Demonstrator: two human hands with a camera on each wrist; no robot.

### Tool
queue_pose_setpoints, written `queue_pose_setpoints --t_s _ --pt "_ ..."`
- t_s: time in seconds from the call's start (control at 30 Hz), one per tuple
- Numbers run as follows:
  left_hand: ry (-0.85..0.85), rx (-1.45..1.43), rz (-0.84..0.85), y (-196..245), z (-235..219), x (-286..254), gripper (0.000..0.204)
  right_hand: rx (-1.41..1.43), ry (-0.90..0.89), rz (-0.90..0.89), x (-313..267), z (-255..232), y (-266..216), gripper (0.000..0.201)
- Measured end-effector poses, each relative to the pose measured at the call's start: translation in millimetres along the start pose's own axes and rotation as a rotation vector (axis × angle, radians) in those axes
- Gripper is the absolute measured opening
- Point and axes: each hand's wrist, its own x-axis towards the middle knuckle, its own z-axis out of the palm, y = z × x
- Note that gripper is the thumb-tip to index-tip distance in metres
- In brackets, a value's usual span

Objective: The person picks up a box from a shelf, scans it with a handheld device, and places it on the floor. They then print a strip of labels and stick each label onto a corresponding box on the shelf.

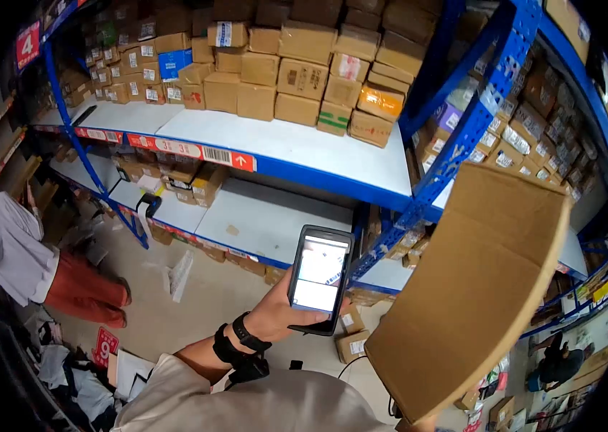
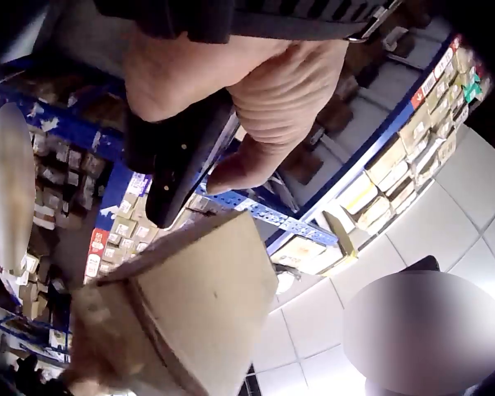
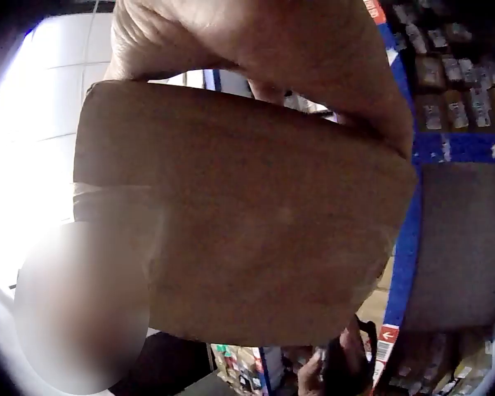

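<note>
My left hand (image 1: 274, 315) grips a black handheld phone-like scanner (image 1: 320, 266), its thumb across the lower edge of the lit screen. In the left wrist view, fingers (image 2: 285, 103) of that hand wrap the dark device (image 2: 177, 161). My right hand (image 3: 264, 49) holds a large brown cardboard box (image 1: 473, 281) by one end, with thumb and fingers spread across that end in the right wrist view. The box stands tilted to the right of the scanner, a broad plain face towards the head camera. In the head view it hides most of the right hand.
A blue-framed shelf (image 1: 304, 155) with rows of cardboard parcels (image 1: 300, 79) stands in front. A black tape-dispenser-like object (image 1: 149, 205) lies on the lower shelf. Small boxes (image 1: 352, 345) sit on the floor. One person (image 1: 52, 266) is at left, another (image 1: 561, 363) at far right.
</note>
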Motion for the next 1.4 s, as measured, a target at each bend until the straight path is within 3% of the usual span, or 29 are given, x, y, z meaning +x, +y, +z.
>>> queue_pose_setpoints --t_s 0.2,0.3,0.5,0.67,0.93,0.97,1.0,1.07,1.1,1.23,1.37,1.4 --pt "-0.046 0.033 0.062 41 -28 -10 0.081 -0.172 -0.011 -0.383 34 82 -29 0.101" --pt "-0.079 -0.157 0.094 59 -37 -19 0.080 -0.220 -0.038 -0.541 49 122 -45 0.100" --pt "-0.133 -0.253 0.089 88 -56 -30 0.079 -0.306 -0.086 -0.760 85 192 -78 0.099" --pt "-0.083 -0.239 0.117 98 -57 -42 0.077 -0.364 -0.142 -0.876 128 246 -111 0.098" --pt "-0.060 -0.195 0.168 103 -51 -46 0.075 -0.349 -0.234 -0.841 175 315 -131 0.097" --pt "-0.063 -0.185 0.177 104 -50 -46 0.075 -0.156 -0.373 -0.593 177 315 -139 0.094" --pt "-0.065 -0.175 0.184 104 -49 -45 0.075 -0.156 -0.374 -0.589 177 321 -137 0.094" --pt "-0.061 -0.165 0.193 103 -49 -44 0.074 -0.207 -0.150 -0.666 172 347 -124 0.090" --pt "-0.061 -0.156 0.202 102 -49 -43 0.074 -0.118 -0.109 -0.525 164 360 -125 0.084" --pt "-0.062 -0.166 0.195 101 -46 -40 0.073 -0.140 -0.045 -0.482 160 375 -116 0.078" --pt "-0.056 -0.160 0.164 99 -50 -34 0.072 -0.211 -0.110 -0.507 190 346 -125 0.076" --pt "-0.055 -0.142 0.161 99 -50 -33 0.072 -0.190 -0.115 -0.445 191 348 -126 0.075"
